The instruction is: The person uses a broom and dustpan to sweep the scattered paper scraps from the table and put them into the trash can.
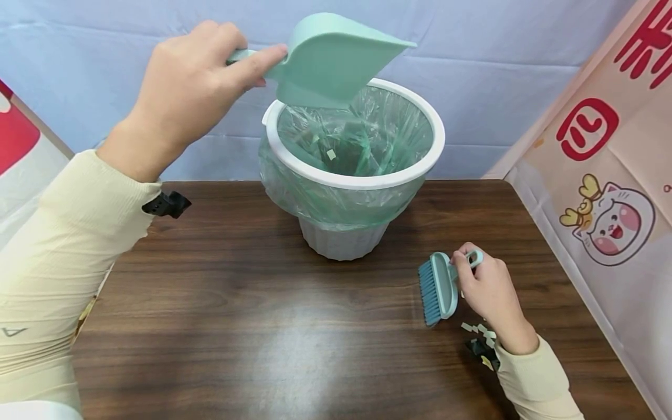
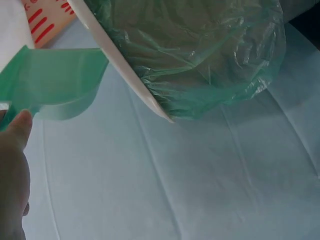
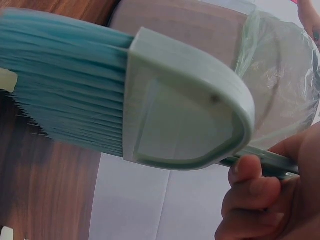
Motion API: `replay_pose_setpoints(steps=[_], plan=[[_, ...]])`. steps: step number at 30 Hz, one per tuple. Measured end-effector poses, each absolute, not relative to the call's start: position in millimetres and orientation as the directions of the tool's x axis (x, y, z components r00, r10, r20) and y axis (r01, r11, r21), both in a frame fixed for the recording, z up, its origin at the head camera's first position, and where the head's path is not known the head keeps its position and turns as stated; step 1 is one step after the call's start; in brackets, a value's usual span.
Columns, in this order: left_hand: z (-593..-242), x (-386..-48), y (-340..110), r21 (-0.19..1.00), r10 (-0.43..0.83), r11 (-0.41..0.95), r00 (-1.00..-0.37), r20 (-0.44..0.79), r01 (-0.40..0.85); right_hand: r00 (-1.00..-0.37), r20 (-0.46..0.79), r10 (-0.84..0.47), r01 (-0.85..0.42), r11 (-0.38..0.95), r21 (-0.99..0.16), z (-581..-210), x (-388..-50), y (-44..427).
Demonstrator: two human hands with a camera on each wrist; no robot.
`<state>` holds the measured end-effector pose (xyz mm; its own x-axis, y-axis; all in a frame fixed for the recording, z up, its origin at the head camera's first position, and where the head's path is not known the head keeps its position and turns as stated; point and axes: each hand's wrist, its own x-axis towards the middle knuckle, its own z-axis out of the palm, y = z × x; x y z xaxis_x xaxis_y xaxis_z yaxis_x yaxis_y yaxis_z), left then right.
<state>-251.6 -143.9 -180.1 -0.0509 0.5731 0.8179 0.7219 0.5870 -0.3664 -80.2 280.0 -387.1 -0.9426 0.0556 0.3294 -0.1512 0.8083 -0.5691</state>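
Your left hand (image 1: 202, 81) grips the handle of the pale green plastic dustpan (image 1: 336, 67) at the back-left of the round white bin (image 1: 357, 182) with its translucent green liner (image 1: 346, 204), so tipping it too far leftward could spill bits outside the rim. Your right hand (image 1: 485, 286) grips the light green brush with blue bristles (image 1: 446, 286) over the wood-grained worktop (image 1: 236, 321), where a dragging wrist could scatter the small pale scraps (image 1: 490, 335) toward the right edge. Since the bin stands near the back edge, your wider room lies front-left.
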Motion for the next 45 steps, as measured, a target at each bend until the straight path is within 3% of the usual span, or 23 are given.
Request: replay_pose_setpoints(steps=[10, 20, 31, 36, 45], plan=[[-170, -244, -168, -0.168, 0.558, 0.665, -0.334, 0.759, 0.728, -0.944, 0.324, 0.065, -0.141, 0.808, -0.572, -388, -80, 280], [-166, -241, -198, 0.113, 0.464, 0.654, -0.514, 0.722, 0.748, -0.946, 0.320, 0.061, -0.143, 0.805, -0.576, -387, -80, 280], [-170, -226, -240, 0.354, 0.342, 0.696, -0.722, 0.601, 0.625, -0.946, 0.320, 0.062, -0.144, 0.801, -0.581, -388, -80, 281], [-176, -218, -263, 0.389, 0.286, 0.727, -0.764, 0.578, 0.566, -0.949, 0.308, 0.075, -0.131, 0.792, -0.597, -388, -80, 283], [-204, -207, -302, 0.309, 0.399, 0.700, -0.711, 0.579, 0.644, -0.953, 0.293, 0.075, -0.125, 0.785, -0.607, -387, -79, 285]])
